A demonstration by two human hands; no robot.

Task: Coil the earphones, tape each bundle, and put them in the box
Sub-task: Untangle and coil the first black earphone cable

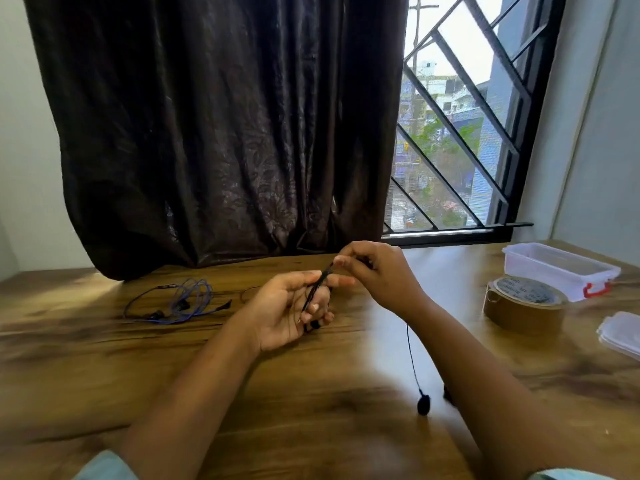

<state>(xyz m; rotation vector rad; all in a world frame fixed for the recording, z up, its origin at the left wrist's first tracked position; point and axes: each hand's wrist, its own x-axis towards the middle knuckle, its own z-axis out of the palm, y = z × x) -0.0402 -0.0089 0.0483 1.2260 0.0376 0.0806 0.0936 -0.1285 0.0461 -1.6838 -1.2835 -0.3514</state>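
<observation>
At my brown wooden table [104, 341], all places taken from the brown roll of packing tape [524, 303]. The clear plastic box with a red latch [557, 268] stands just behind the roll, and a clear plastic lid [621, 332] lies to its right. Well left of it, above the table, my right hand [377, 271] and, farther left, my left hand [287, 317] hold the thin black earphone cable [317, 289] between them. The tangled blue wired earphones [173, 303] lie farthest left. Behind the roll is the barred window [460, 133], with the dark fabric curtain [225, 133] behind-left.
</observation>
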